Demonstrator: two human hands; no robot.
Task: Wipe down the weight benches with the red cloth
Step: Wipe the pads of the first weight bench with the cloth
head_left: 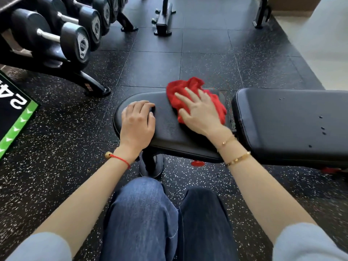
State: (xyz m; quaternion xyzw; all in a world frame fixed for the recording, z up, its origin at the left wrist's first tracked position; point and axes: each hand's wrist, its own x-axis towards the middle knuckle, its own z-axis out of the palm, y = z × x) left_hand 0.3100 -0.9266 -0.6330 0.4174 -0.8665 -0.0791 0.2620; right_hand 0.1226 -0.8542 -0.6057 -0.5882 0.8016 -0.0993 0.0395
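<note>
A black padded weight bench stands across the view, its seat pad (169, 129) in the middle and its long back pad (286, 125) to the right. The crumpled red cloth (180, 91) lies on the far right part of the seat pad. My right hand (197, 112) presses flat on the cloth with its fingers spread. My left hand (137, 123) rests on the seat pad's left end, fingers bent down onto the pad and holding nothing.
A dumbbell rack (62, 38) with several black dumbbells stands at the far left, its foot (96, 87) near the seat. Another bench's base (163, 21) sits on the speckled rubber floor (169, 66) beyond. A green-edged mat (17, 117) lies at left. My knees (150, 213) are below the seat.
</note>
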